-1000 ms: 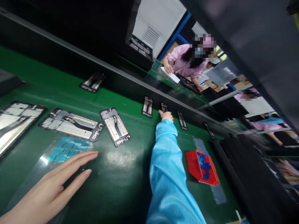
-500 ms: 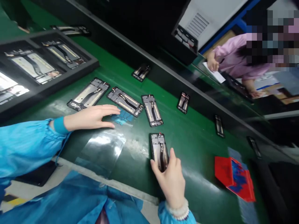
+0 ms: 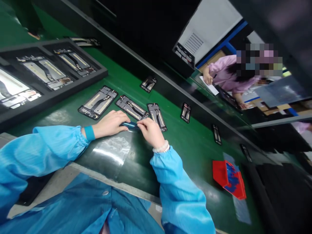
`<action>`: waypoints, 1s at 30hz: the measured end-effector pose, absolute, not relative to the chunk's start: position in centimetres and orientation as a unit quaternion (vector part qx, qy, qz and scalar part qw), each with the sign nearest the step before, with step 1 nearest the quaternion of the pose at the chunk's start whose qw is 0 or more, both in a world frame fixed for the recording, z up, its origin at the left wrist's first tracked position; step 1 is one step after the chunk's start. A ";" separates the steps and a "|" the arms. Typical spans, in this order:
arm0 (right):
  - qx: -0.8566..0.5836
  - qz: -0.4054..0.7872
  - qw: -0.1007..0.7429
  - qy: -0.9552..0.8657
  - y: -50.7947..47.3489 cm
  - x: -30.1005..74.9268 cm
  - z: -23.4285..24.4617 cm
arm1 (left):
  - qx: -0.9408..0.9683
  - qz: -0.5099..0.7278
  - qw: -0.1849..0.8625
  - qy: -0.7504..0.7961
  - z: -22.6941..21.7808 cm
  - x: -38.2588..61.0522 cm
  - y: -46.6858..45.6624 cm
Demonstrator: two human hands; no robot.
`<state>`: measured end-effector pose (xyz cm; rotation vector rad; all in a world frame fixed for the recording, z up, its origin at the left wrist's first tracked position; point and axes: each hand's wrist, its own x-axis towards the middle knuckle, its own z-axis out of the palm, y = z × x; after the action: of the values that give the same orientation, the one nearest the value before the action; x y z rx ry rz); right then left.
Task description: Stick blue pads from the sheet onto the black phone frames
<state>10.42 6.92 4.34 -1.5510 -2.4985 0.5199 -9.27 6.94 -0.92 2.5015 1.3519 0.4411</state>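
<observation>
My left hand [image 3: 110,123] and my right hand [image 3: 151,131] meet over a small blue film sheet [image 3: 130,125] on the green belt. The left hand's fingers curl onto its left end. At its right end the right hand's fingertips pinch it. Just beyond my hands three phone frames lie side by side: one [image 3: 98,102] at the left, one [image 3: 131,109] in the middle and one [image 3: 157,115] at the right, touching my right fingers. A clear plastic sheet [image 3: 109,152] lies on the belt under my wrists.
A black tray [image 3: 73,85] holding more phone frames stands at the left. Single frames [image 3: 148,84] [image 3: 185,112] [image 3: 216,134] lie further along the belt. A red tray [image 3: 219,174] with blue scraps sits at the right. A person in pink [image 3: 226,76] works across the line.
My right hand left the phone frame it was dragging and moved up-left to the blue film. My left hand curled from flat onto the same film. The view shifted slightly.
</observation>
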 end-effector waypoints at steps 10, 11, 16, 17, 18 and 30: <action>-0.489 0.162 -0.041 -0.856 8.5 7.5 6.1 | 0.866 0.146 0.154 0.454 -0.6 -9.6 7.1; -0.495 0.175 -0.007 -0.851 7.9 8.1 6.3 | 0.867 0.150 0.168 0.445 -0.4 -9.8 7.0; -0.576 0.487 0.360 -0.548 3.2 11.3 5.7 | 0.784 0.285 0.328 0.444 1.5 -8.6 4.8; -0.571 0.555 0.406 -0.449 2.0 11.6 5.3 | 0.742 0.313 0.379 0.456 2.0 -7.9 4.0; -0.558 0.608 0.433 -0.363 0.9 11.7 5.0 | 0.700 0.329 0.427 0.468 2.4 -7.1 3.2; -0.473 0.667 0.554 -0.158 -5.3 11.1 2.9 | 0.469 0.367 0.652 0.469 3.3 -2.1 -0.1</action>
<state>11.09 -5.30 2.86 -1.1180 -0.3737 1.5757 -2.09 -0.06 3.28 1.0645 1.0643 0.8329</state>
